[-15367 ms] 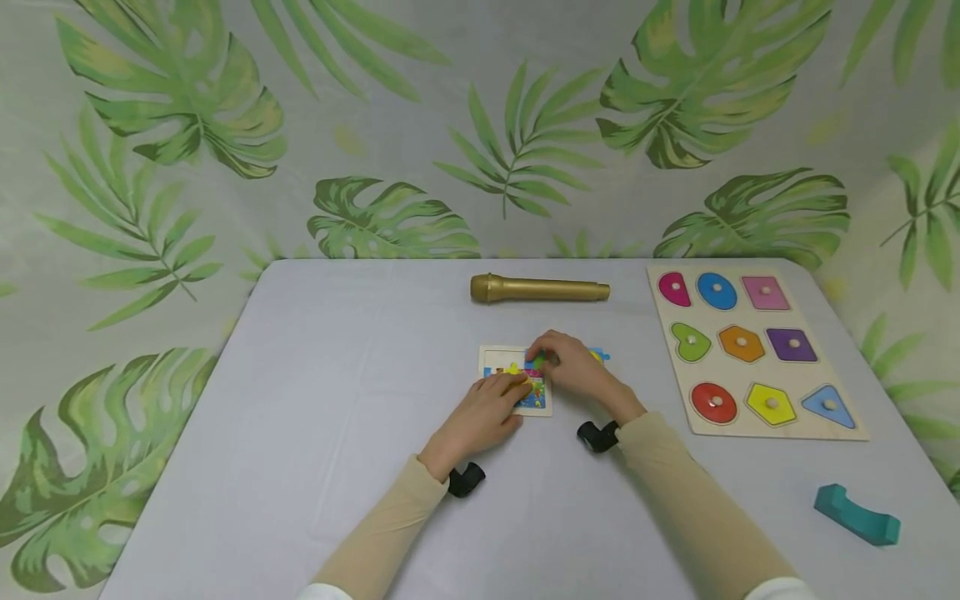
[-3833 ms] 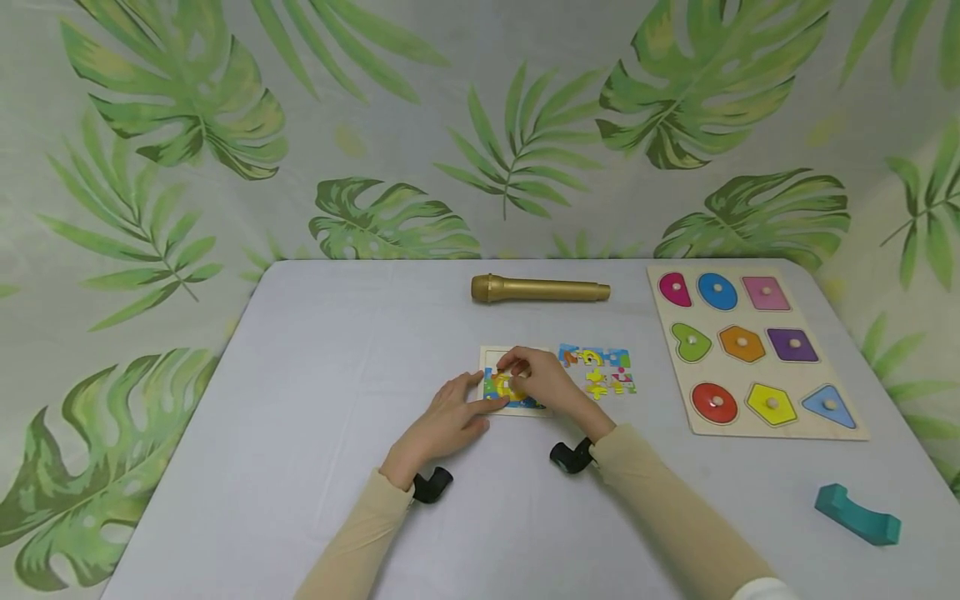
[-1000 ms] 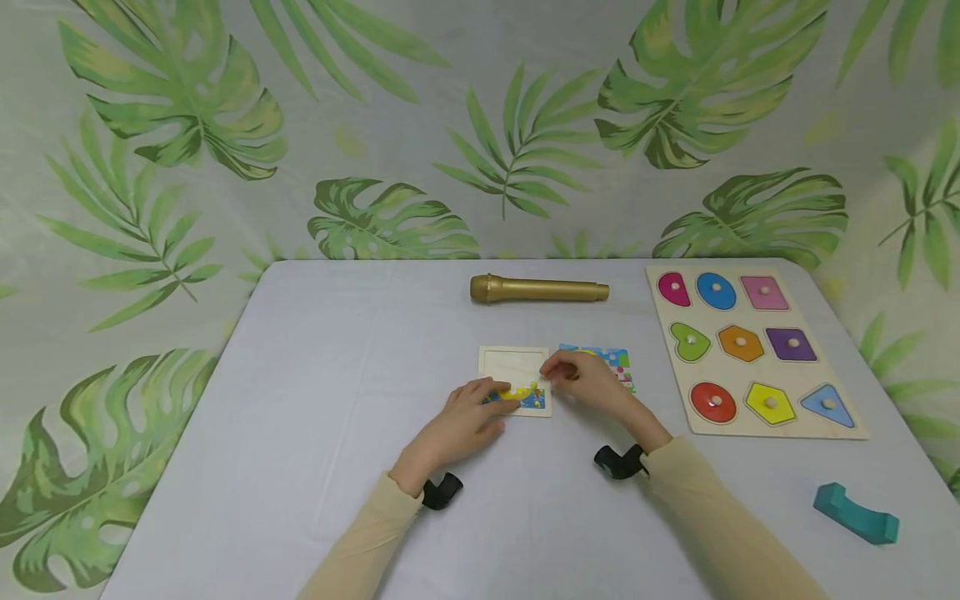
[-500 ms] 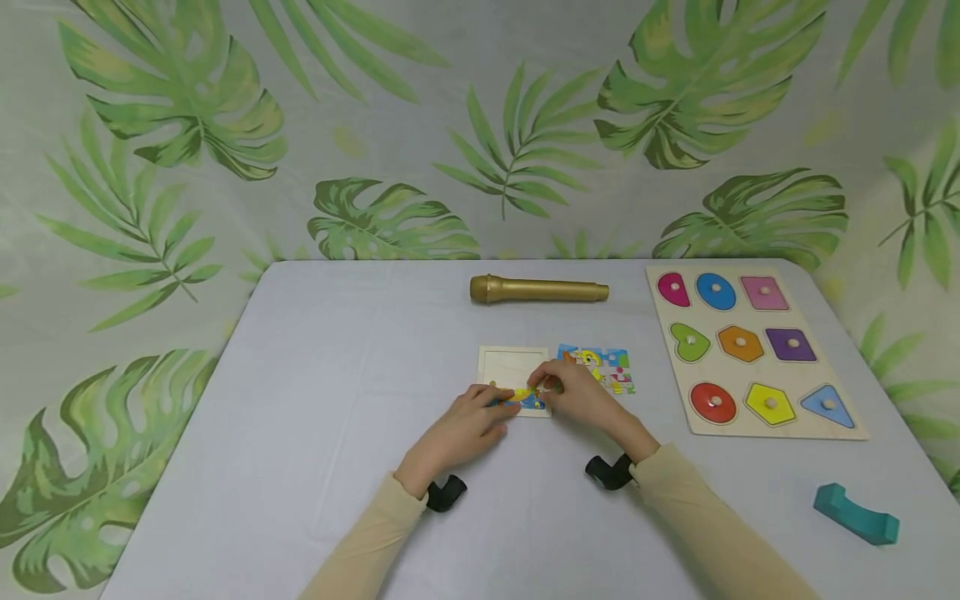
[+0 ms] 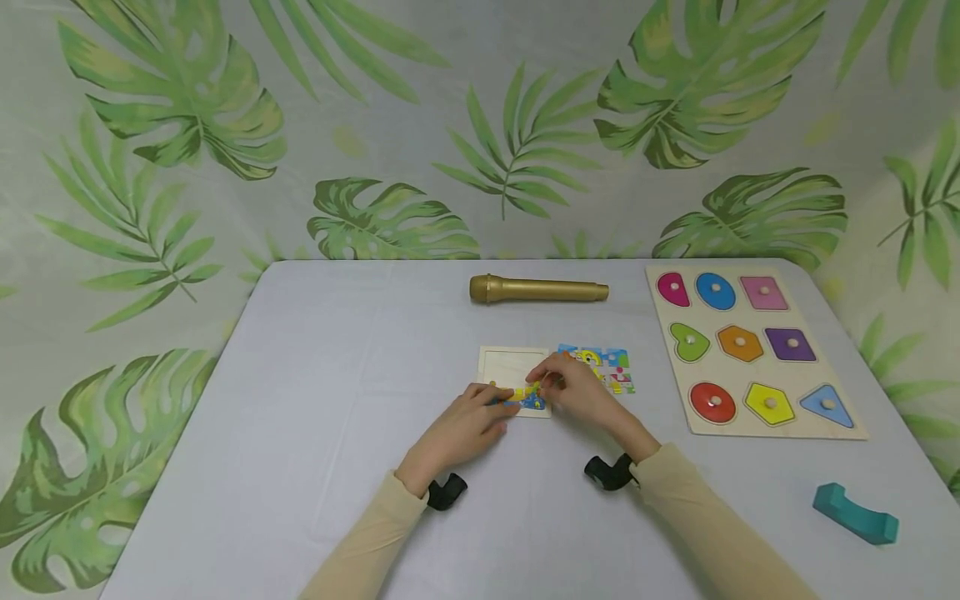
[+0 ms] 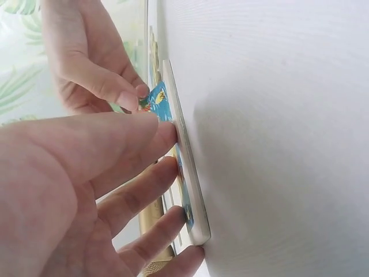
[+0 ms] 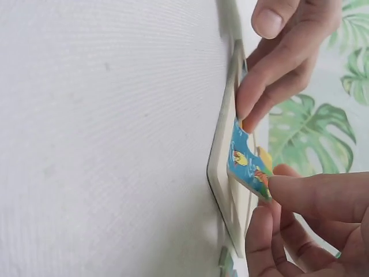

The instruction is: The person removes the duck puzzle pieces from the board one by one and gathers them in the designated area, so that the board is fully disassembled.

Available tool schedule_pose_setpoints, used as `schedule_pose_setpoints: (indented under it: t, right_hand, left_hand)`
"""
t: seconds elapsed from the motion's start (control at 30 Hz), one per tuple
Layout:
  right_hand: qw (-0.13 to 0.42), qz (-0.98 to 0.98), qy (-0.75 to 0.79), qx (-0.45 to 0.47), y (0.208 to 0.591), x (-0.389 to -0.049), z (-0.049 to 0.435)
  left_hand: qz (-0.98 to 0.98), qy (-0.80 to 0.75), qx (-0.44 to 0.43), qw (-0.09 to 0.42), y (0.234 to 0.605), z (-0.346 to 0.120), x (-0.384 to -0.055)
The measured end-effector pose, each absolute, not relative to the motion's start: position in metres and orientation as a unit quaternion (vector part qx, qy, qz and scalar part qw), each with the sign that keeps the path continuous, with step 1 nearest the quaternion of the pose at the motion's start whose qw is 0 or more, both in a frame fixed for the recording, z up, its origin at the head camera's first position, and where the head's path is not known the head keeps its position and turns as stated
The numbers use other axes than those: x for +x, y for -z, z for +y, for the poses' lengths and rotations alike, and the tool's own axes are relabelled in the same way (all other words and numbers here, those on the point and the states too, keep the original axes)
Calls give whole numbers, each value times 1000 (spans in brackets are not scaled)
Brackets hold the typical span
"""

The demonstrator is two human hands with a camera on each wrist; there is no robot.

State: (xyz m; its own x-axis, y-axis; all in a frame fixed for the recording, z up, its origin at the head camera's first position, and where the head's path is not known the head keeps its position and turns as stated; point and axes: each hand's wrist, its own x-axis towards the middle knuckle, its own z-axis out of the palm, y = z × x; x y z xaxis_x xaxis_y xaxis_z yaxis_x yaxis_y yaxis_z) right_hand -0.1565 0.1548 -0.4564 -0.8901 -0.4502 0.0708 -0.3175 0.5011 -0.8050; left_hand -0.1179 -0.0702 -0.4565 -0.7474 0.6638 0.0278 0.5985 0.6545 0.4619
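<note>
A small wooden puzzle tray lies mid-table, its far part bare and its near edge filled by a colourful row. My right hand pinches a blue jigsaw piece with printed fish by its corner, between thumb and fingers. That piece is tilted, one end lifted off the tray, as the right wrist view shows. With fingers extended, my left hand rests on the left part of the near row; its fingertips touch the pieces and the tray's edge. Several removed jigsaw pieces lie right of the tray, partly behind my right hand.
A gold toy microphone lies beyond the tray. On the right is a wooden shape board with knobbed, coloured shapes. A teal arched block sits near the front right. Leaf-patterned cloth hangs behind the table.
Over these frames the jigsaw pieces have gone from the tray's upper part to its right side. Since one second ago, my right hand has come back left and taken hold of the fish piece.
</note>
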Motion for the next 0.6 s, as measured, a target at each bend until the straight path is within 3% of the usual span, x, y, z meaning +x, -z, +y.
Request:
schedule_pose_setpoints:
  t: [0.27, 0.6]
  right_hand:
    - [67, 870, 433, -226, 459, -157, 155]
    - [73, 872, 462, -145, 448, -157, 186]
  left_hand:
    - [907, -226, 350, 66, 456, -70, -119]
    - [906, -222, 352, 75, 457, -72, -119]
